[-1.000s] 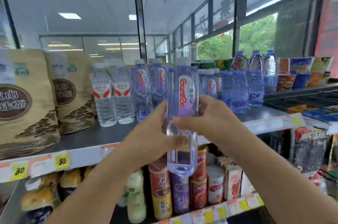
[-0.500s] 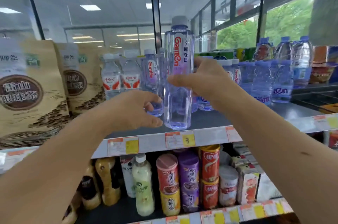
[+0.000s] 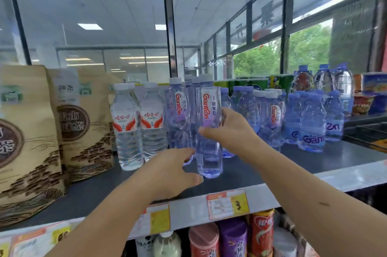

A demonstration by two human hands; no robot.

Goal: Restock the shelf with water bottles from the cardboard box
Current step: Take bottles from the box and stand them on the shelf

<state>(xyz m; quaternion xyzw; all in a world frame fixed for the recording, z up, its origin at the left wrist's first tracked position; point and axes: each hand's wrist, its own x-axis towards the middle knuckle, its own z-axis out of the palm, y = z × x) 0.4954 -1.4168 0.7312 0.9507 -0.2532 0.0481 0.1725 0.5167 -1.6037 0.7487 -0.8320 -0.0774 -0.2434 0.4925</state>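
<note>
Your right hand (image 3: pixel 232 131) grips the water bottle (image 3: pixel 209 108) round its middle, fingers curled behind it. The bottle stands upright on the shelf (image 3: pixel 293 164) near the front edge, with clear water inside, just in front of a row of similar bottles (image 3: pixel 180 114). Your left hand (image 3: pixel 171 170) cups its base, thumb tip touching; you cannot tell whether it grips. The brown bags (image 3: pixel 31 131) are cut off at the left, and the cans (image 3: pixel 232 238) below are cut off by the bottom edge.

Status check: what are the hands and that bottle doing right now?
Right hand grips the Ganten bottle mid-body. Left hand open beside its base. Bottle upright on the shelf, in front of its row. Nothing in the way.
</note>
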